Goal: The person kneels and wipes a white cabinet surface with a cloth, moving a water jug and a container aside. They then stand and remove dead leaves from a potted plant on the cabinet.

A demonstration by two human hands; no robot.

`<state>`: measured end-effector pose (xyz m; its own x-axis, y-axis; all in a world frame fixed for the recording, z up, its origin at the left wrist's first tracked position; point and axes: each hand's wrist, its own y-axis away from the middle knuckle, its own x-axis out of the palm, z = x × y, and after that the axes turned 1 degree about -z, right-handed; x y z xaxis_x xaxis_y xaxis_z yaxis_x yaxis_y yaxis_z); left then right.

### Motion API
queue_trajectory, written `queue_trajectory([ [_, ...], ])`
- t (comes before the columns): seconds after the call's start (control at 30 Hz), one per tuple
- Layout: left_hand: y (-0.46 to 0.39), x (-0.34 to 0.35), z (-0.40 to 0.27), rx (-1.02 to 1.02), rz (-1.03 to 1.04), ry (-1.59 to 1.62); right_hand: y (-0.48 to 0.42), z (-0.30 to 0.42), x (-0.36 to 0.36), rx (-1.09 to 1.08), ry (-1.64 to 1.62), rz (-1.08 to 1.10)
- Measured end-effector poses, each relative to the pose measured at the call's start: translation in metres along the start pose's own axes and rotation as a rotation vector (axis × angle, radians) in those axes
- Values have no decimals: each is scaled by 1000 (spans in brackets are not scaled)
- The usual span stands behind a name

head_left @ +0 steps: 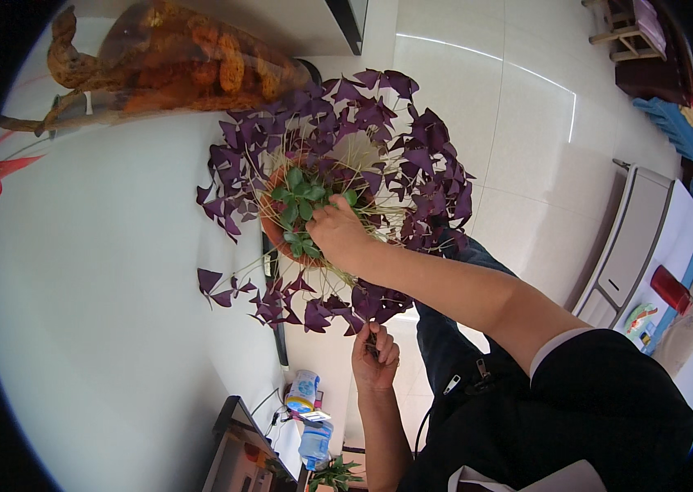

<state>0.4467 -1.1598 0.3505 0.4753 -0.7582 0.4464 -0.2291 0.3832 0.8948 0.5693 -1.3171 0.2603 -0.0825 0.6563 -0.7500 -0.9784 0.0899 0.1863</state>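
A potted plant with dark purple, triangular leaves on long pale stems spreads across the middle of the head view. Within its terracotta-coloured round pot grows a smaller plant with rounded green leaves. My right hand reaches over the pot, its fingers curled down among the green leaves and stems; the fingertips are partly hidden, so a hold cannot be made out. Below the pot in the picture, my left hand is closed around a small bunch of thin brownish stems, close beside hanging purple leaves.
A large glass jar with roots in amber liquid lies at upper left, beside the white wall. A television, a can and a blue plastic bottle are at lower left. A white table stands right, on the tiled floor.
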Motion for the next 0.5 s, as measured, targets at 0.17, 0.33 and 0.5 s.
queue_trajectory([
  [0.17, 0, -4, 1, -24, 39, -3, 12, 10, 1, -56, -8, 22],
  [0.33, -2, -3, 1, -28, 35, -24, 14, 11, 4, -76, -77, 8],
  [0.5, -2, -2, 1, -21, 6, -68, 10, 10, -11, -101, -137, -83],
])
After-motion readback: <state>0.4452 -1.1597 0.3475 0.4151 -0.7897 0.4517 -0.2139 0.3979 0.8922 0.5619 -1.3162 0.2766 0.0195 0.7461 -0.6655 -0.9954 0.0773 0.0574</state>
